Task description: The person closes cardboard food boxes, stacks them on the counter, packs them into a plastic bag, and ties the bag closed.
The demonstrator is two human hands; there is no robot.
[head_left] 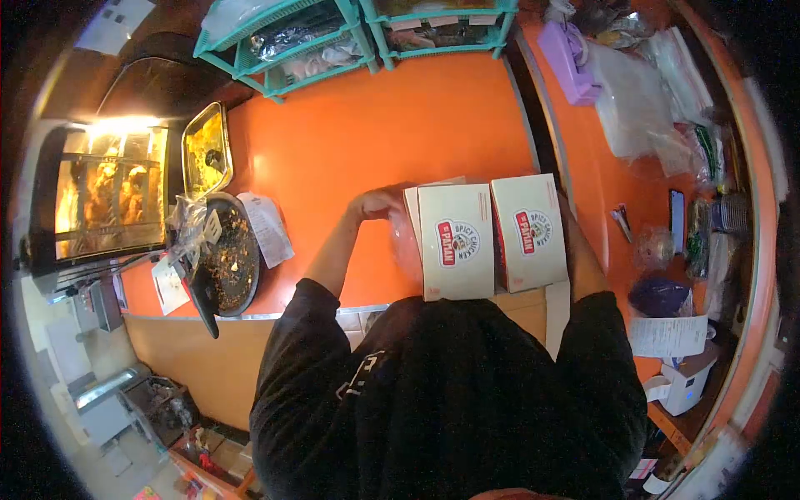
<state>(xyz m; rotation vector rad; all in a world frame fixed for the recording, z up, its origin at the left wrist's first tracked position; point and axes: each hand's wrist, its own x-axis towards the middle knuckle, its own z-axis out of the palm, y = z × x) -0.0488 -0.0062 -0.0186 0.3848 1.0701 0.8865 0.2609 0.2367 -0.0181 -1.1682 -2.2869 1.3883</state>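
Note:
Two white takeaway boxes [457, 242] with red "Paman Spicy Chicken" print stand side by side against my front. The right-hand box [530, 233] is a little apart from the left one, and the edge of another box shows behind. My left hand [379, 203] is at the left box's far left corner, fingers curled at a thin, see-through plastic bag [403, 242] along that side. Past the right box's outer side reaches my right forearm [586, 262]; the box hides that hand's fingers.
Left on the orange counter [375, 117] are a dark pan [229, 258] of crumbs, a metal tray [207, 150] and a lit glass cabinet [111, 192] with food. Green racks [287, 50] stand behind. Rightward lie plastic bags [625, 100], a phone [677, 221] and a receipt printer [688, 383].

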